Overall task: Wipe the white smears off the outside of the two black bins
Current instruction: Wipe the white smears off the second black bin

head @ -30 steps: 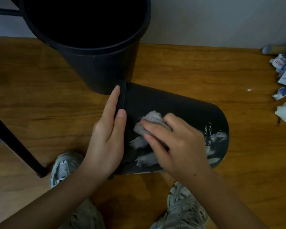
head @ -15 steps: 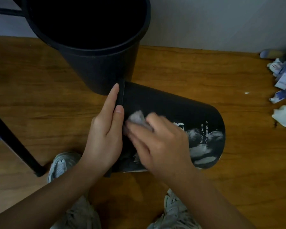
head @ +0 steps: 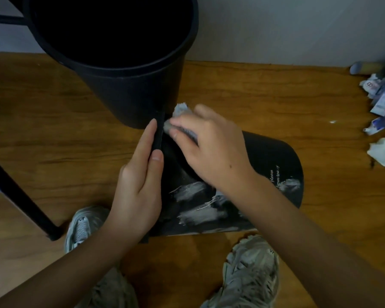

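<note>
Wooden floor (head: 53, 130): upright bin (head: 129, 94) crowds lying bin's (head: 271, 156) rim.

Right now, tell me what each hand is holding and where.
The right hand presses a crumpled grey cloth under its fingers. The left hand grips the lying bin by its rim.

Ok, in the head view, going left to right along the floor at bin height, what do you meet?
Black chair leg → left hand → right hand holding grey cloth → white smears on lying bin → crumpled litter.
</note>
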`<act>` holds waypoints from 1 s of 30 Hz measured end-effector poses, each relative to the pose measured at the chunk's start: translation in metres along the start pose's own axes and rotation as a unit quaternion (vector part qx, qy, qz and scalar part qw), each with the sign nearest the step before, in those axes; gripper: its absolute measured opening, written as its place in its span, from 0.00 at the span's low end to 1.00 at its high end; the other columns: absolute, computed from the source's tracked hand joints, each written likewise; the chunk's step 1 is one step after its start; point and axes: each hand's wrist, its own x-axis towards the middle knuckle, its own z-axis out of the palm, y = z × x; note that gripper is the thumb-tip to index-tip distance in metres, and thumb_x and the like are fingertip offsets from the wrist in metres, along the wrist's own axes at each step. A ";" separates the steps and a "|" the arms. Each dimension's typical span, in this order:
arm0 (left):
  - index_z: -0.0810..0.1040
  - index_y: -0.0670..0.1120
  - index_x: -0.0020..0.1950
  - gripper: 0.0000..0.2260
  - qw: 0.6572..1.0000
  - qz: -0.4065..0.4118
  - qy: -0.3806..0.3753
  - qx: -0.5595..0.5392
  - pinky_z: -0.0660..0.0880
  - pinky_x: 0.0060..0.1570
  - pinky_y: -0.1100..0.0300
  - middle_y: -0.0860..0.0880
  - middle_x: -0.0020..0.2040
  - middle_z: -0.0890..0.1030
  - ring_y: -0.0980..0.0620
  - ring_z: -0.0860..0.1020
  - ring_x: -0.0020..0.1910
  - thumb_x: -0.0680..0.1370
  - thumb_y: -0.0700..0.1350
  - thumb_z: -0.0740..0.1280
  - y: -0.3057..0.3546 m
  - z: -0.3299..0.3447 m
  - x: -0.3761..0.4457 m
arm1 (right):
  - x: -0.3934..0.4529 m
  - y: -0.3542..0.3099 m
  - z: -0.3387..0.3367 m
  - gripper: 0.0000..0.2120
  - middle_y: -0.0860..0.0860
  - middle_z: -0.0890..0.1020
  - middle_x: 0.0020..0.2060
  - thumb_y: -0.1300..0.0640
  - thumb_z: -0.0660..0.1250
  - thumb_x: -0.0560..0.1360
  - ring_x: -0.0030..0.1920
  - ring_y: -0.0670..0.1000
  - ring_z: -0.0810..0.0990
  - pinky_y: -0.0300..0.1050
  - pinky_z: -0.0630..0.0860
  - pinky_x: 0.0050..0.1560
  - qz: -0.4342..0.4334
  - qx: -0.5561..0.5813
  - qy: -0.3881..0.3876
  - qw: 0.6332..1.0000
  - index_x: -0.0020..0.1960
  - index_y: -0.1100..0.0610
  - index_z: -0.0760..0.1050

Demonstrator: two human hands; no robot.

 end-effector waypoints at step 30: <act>0.57 0.51 0.76 0.20 1.000 -0.017 0.008 0.012 0.68 0.44 0.79 0.77 0.40 0.72 0.76 0.72 0.42 0.83 0.46 0.53 0.007 0.000 0.000 | -0.060 -0.006 -0.007 0.11 0.50 0.77 0.42 0.53 0.64 0.78 0.38 0.42 0.70 0.30 0.63 0.37 0.017 -0.003 0.033 0.999 0.54 0.55 0.81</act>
